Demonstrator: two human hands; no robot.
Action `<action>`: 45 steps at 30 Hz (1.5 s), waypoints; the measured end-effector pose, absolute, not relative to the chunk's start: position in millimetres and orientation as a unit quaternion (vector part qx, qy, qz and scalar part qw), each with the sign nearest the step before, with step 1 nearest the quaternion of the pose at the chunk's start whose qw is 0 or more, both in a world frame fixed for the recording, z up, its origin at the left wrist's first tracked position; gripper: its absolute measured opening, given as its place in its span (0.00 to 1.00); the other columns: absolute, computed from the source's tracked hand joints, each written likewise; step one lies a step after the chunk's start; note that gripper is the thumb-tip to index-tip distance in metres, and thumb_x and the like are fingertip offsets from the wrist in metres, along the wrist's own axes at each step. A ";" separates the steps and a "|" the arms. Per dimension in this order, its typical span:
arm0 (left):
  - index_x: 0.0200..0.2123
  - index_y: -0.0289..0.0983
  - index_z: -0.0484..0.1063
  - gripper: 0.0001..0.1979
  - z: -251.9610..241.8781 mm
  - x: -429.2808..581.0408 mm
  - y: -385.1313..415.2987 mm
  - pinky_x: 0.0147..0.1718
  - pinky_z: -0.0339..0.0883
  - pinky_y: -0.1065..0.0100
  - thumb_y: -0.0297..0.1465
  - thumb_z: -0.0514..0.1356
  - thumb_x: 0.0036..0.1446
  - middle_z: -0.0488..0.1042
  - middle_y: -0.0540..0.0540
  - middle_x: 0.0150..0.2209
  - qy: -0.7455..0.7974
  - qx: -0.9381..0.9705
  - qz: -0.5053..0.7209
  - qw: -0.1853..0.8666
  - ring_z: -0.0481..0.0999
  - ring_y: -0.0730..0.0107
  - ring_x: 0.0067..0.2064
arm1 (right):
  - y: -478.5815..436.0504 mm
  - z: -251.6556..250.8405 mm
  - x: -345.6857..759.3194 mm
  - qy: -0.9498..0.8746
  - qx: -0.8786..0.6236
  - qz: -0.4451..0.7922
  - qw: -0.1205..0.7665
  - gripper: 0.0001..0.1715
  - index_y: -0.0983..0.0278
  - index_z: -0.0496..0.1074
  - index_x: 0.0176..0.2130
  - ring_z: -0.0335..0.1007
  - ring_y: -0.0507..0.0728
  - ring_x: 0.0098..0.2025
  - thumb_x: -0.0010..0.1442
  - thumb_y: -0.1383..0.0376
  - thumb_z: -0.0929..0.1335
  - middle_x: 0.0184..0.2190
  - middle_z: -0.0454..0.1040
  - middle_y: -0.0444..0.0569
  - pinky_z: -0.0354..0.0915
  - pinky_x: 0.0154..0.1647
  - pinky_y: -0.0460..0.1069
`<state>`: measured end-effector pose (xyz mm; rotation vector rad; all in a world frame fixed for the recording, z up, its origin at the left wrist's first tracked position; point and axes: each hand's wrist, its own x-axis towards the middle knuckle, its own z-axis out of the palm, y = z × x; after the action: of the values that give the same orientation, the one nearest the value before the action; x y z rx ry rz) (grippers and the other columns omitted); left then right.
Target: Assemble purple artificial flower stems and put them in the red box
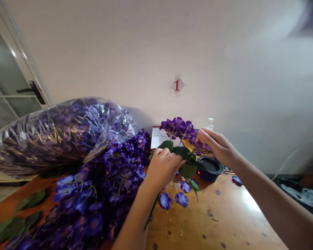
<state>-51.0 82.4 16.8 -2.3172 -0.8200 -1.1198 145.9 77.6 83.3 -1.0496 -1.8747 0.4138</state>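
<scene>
My left hand is closed around the stem of an artificial flower, among its green leaves. The flower's purple head stands above that hand, and the lower stem trails below the wrist. At the right side of the head, my right hand has its fingers pinched at the purple blossoms; the fingertips are partly hidden. Just below the right hand is a small dark blue pot with a dark inside and a small red light. Loose purple blossoms lie on the table in front of it.
A large pile of purple artificial flowers covers the table's left side. Behind it lies a clear plastic bag full of more. Loose leaves are at far left. A white sheet and a clear bottle stand near the wall.
</scene>
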 end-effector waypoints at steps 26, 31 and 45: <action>0.29 0.38 0.71 0.13 16.7 -49.4 82.8 0.31 0.52 0.65 0.34 0.51 0.64 0.69 0.52 0.21 -0.285 -0.840 -0.404 0.224 0.63 0.70 0.28 | 79.6 76.7 150.4 -0.769 -0.431 0.156 0.446 0.24 0.61 0.58 0.25 0.51 0.51 0.25 0.64 0.49 0.58 0.22 0.54 0.42 0.53 0.26 0.48; 0.30 0.38 0.71 0.13 15.7 -49.9 84.3 0.32 0.52 0.65 0.33 0.52 0.64 0.70 0.52 0.21 -0.281 -0.844 -0.400 0.221 0.64 0.70 0.28 | 80.0 78.7 150.9 -0.787 -0.430 0.164 0.411 0.21 0.61 0.59 0.27 0.52 0.50 0.23 0.64 0.50 0.58 0.21 0.56 0.41 0.54 0.23 0.47; 0.26 0.37 0.64 0.12 10.9 -47.2 85.1 0.31 0.51 0.64 0.31 0.53 0.63 0.67 0.50 0.22 -0.293 -0.845 -0.376 0.242 0.64 0.69 0.29 | 81.7 83.0 158.9 -0.842 -0.396 0.172 0.323 0.15 0.62 0.67 0.32 0.70 0.53 0.30 0.53 0.55 0.71 0.29 0.74 0.46 0.66 0.33 0.50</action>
<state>-47.2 85.1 10.9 -2.3093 -0.8008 -1.0291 158.9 81.7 83.0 -1.0397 -2.2097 0.4508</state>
